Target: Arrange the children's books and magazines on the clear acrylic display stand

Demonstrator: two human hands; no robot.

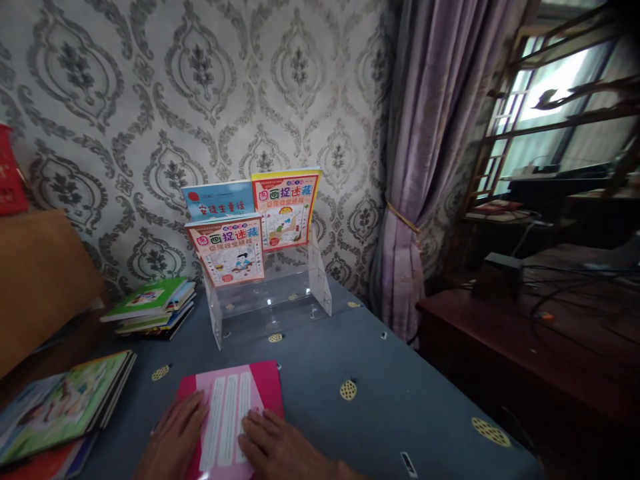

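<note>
A pink book (225, 407) with white text panels lies flat on the table in front of me. My left hand (175, 433) rests on its left side with the fingers stretched out. On the right side of the same book lies my right hand (277, 443), fingers extended and flat. Beyond the book stands a clear acrylic book rack (270, 300). It bears a light blue book (220, 200), a picture book with a yellow edge (286, 210) and, on a lower front tier, a similar picture book (229, 252).
Books are stacked at the left front (60, 403), with another stack (150, 303) by the wall. A cardboard box (45, 280) and a red container (10, 173) stand at far left. A purple curtain (425, 147) and a dark red desk (500, 320) with cables are on the right.
</note>
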